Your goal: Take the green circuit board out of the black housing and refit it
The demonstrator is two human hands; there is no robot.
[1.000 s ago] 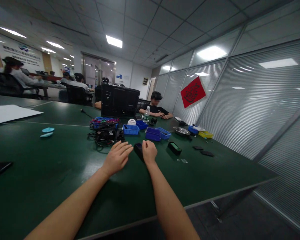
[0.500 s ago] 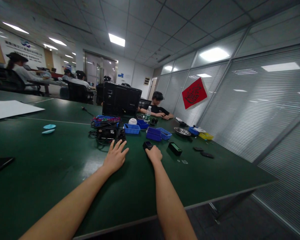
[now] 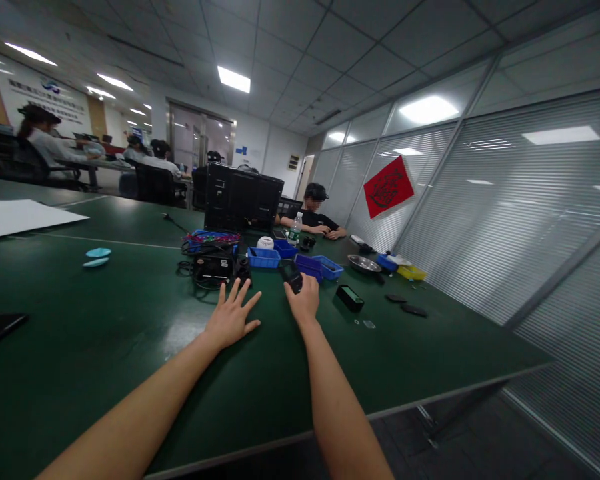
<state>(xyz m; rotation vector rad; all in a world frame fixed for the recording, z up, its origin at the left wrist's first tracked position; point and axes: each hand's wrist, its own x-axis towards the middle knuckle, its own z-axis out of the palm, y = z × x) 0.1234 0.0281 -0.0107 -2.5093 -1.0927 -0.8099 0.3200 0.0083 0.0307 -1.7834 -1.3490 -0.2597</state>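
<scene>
My right hand (image 3: 304, 303) grips a small black handheld device with a dark screen (image 3: 291, 273); its far end is tilted up, and the fingers hide part of the near end. To the left, my left hand (image 3: 231, 319) has its fingers spread over the green table (image 3: 180, 393), holding nothing; whether the palm touches the surface I cannot tell. Right of my right hand sits a black box with a green inside (image 3: 350, 298). A small clear plastic piece (image 3: 369, 325) and a tiny white ring (image 3: 357, 322) lie near it.
Beyond my hands are a black power adapter with cables (image 3: 214, 268), blue bins (image 3: 263, 257), a baseball (image 3: 265, 243), a water bottle (image 3: 295, 228), a metal bowl (image 3: 364, 264) and a monitor (image 3: 243, 199). A person (image 3: 314, 213) sits across the table. Light-blue shells (image 3: 97, 257) lie left.
My right hand has lifted and tilted the black device up off the table, shifting slightly left. The left hand's fingers have spread wider, the thumb now out to the side.
</scene>
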